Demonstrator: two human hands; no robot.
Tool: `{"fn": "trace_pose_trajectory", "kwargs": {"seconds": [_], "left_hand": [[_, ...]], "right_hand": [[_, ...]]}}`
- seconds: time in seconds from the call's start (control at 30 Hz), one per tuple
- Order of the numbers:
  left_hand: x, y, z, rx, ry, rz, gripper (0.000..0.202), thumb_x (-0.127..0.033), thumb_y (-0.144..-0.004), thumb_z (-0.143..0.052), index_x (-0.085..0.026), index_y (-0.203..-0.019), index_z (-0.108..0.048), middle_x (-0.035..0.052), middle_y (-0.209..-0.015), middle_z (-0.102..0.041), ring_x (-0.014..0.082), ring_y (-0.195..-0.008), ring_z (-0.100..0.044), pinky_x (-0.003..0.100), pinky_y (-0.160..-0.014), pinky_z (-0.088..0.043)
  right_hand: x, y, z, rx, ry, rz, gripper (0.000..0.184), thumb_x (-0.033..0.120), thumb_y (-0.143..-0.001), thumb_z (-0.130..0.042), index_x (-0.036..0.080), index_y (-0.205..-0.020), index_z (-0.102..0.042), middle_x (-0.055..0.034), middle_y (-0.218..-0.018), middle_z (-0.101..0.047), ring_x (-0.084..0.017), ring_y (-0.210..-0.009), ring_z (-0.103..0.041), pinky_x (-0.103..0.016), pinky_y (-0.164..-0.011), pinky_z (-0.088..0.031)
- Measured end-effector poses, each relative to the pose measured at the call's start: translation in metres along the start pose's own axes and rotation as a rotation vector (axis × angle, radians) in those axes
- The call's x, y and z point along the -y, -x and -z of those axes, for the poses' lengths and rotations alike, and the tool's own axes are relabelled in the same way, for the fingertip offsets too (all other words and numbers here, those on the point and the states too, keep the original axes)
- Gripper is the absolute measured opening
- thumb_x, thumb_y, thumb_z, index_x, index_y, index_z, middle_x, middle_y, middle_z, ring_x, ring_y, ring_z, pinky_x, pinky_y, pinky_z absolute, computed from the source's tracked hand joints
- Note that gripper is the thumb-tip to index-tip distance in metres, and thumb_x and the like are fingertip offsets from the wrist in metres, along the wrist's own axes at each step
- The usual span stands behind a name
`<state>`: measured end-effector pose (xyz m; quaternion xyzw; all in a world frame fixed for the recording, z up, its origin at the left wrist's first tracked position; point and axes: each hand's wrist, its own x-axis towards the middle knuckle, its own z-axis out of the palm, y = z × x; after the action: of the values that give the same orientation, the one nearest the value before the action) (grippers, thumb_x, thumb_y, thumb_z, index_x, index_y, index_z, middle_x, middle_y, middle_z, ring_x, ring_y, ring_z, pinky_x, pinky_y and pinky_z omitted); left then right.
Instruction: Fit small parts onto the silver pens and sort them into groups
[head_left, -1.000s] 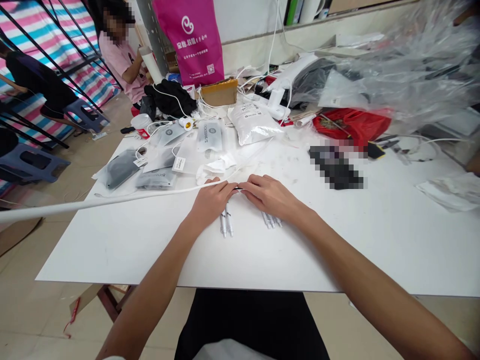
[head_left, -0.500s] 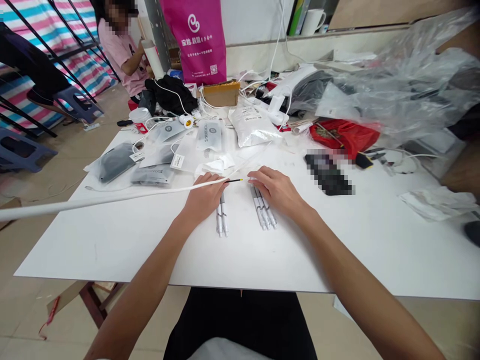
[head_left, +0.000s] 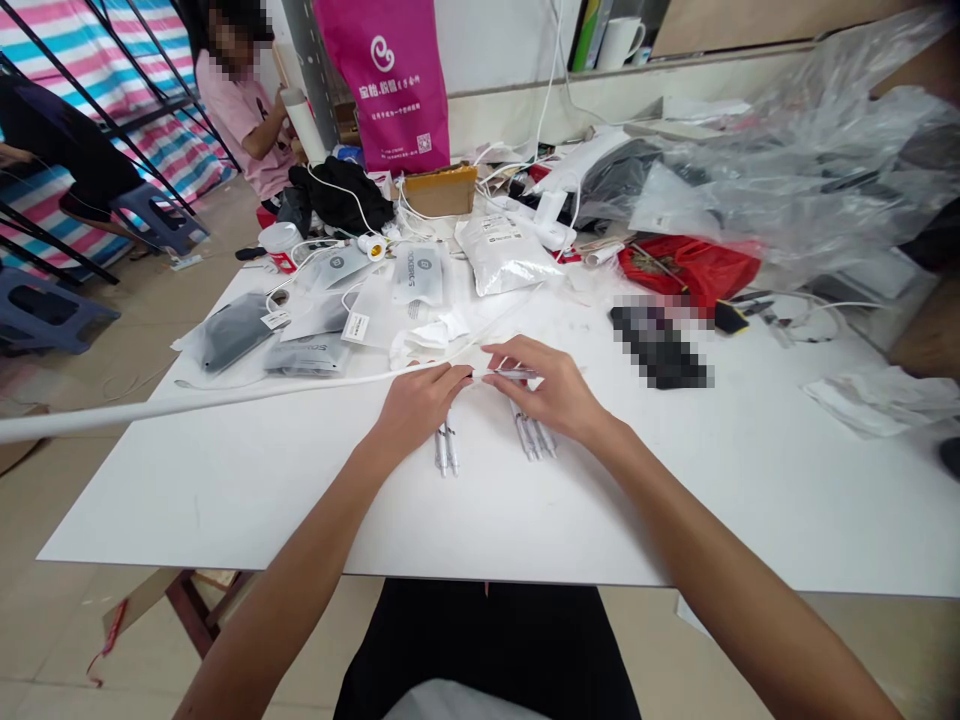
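Observation:
My right hand [head_left: 551, 385] is closed in a pinch on a clear pen barrel [head_left: 519, 373], which lies level and points left. Opposite it, my left hand [head_left: 416, 408] pinches the dark end of a pen refill [head_left: 471, 374]; most of the refill is hidden. The two sets of fingertips are close together, and I cannot tell how far the refill sits inside the barrel. Two white-and-clear pens [head_left: 447, 450] lie on the table by my left hand. Several similar pens [head_left: 536, 437] lie side by side under my right hand.
A white cable [head_left: 225, 403] crosses in front of the view to my left hand. Grey packaged pouches [head_left: 307, 353] and a white plastic parcel [head_left: 504, 255] lie beyond on the white table [head_left: 525, 530]. A phone-like dark object [head_left: 660, 345] is right. Two people sit back left.
The refill's yellow-tipped end, bare between my hands before, is now out of sight. A clear barrel now shows in my right hand, and my fingertips are closer together.

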<state>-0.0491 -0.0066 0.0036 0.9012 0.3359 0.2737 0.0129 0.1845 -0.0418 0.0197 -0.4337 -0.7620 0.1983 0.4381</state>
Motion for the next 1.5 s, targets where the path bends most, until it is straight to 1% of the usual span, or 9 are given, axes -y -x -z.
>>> {"fn": "trace_pose_trajectory", "kwargs": {"seconds": [0.2,0.37,0.5,0.7,1.03,1.17,1.3,1.4,1.5], "left_hand": [[-0.011,0.002,0.005,0.084,0.259,0.113,0.032,-0.024,-0.114,-0.032,-0.02,-0.131,-0.059,0.0045,-0.093,-0.068,0.018,-0.081,-0.064,0.03,-0.076,-0.048],[-0.027,0.002,0.008,0.142,0.477,0.232,0.04,-0.032,-0.114,-0.034,-0.024,-0.151,-0.047,0.0042,-0.099,-0.067,0.0162,-0.077,-0.06,0.028,-0.072,-0.047],[-0.031,0.001,0.006,0.068,0.55,0.271,0.039,-0.043,-0.113,-0.045,-0.021,-0.144,-0.055,0.0016,-0.09,-0.067,0.0152,-0.074,-0.06,0.027,-0.073,-0.046],[-0.032,-0.001,0.007,-0.085,0.582,0.255,0.034,-0.04,-0.113,-0.045,-0.018,-0.12,-0.07,0.0054,-0.096,-0.073,0.0151,-0.081,-0.064,0.027,-0.079,-0.049],[-0.027,0.001,0.005,-0.072,0.59,0.295,0.035,-0.038,-0.113,-0.047,-0.021,-0.134,-0.067,0.002,-0.093,-0.073,0.0104,-0.068,-0.057,0.023,-0.071,-0.048],[-0.027,0.002,0.005,-0.059,0.557,0.28,0.035,-0.036,-0.114,-0.045,-0.02,-0.136,-0.067,0.0029,-0.095,-0.075,0.0114,-0.076,-0.063,0.024,-0.077,-0.05],[-0.027,0.001,0.004,-0.027,0.537,0.259,0.036,-0.036,-0.114,-0.043,-0.02,-0.136,-0.067,0.0032,-0.095,-0.076,0.014,-0.085,-0.068,0.026,-0.082,-0.052],[-0.024,0.002,0.001,-0.011,0.467,0.263,0.038,-0.037,-0.115,-0.04,-0.022,-0.137,-0.066,0.0041,-0.098,-0.076,0.0165,-0.091,-0.07,0.028,-0.085,-0.052],[-0.021,0.004,-0.004,0.004,0.348,0.277,0.037,-0.037,-0.114,-0.039,-0.022,-0.134,-0.067,0.0055,-0.108,-0.077,0.0194,-0.102,-0.071,0.03,-0.087,-0.053]], "right_hand": [[0.007,-0.01,0.007,-0.289,-0.378,-0.184,0.054,0.054,-0.079,-0.09,0.026,-0.115,-0.061,-0.003,-0.095,-0.078,-0.021,-0.089,-0.077,-0.034,-0.074,-0.063],[0.016,-0.008,-0.002,-0.259,-0.471,-0.153,0.048,0.049,-0.085,-0.087,0.027,-0.115,-0.056,-0.0035,-0.103,-0.077,-0.019,-0.092,-0.076,-0.033,-0.075,-0.061],[0.023,-0.005,-0.007,-0.234,-0.488,-0.126,0.039,0.046,-0.093,-0.08,0.027,-0.117,-0.055,-0.0046,-0.108,-0.075,-0.018,-0.094,-0.073,-0.034,-0.08,-0.058],[0.027,-0.004,-0.006,-0.22,-0.508,-0.152,0.037,0.045,-0.095,-0.078,0.027,-0.119,-0.057,-0.0047,-0.107,-0.075,-0.017,-0.091,-0.07,-0.033,-0.079,-0.055],[0.01,-0.007,-0.011,-0.329,-0.806,-0.338,0.036,0.039,-0.09,-0.078,0.03,-0.114,-0.054,0.0018,-0.096,-0.067,-0.013,-0.071,-0.059,-0.031,-0.069,-0.053],[0.011,-0.007,-0.012,-0.179,-0.745,-0.482,0.032,0.052,-0.095,-0.07,0.029,-0.111,-0.054,0.0057,-0.076,-0.056,-0.013,-0.062,-0.053,-0.027,-0.058,-0.045],[0.019,-0.005,-0.012,-0.006,-0.566,-0.511,0.042,0.064,-0.095,-0.067,0.027,-0.109,-0.056,0.0042,-0.076,-0.058,-0.014,-0.063,-0.056,-0.027,-0.057,-0.041],[0.021,0.001,-0.008,0.059,-0.329,-0.39,0.047,0.069,-0.094,-0.066,0.026,-0.107,-0.054,0.0064,-0.07,-0.052,-0.013,-0.059,-0.047,-0.027,-0.059,-0.036],[0.02,0.008,-0.011,0.317,-0.024,-0.146,0.062,0.078,-0.08,-0.076,0.024,-0.103,-0.054,0.0077,-0.066,-0.048,-0.012,-0.058,-0.041,-0.028,-0.062,-0.032]]}}
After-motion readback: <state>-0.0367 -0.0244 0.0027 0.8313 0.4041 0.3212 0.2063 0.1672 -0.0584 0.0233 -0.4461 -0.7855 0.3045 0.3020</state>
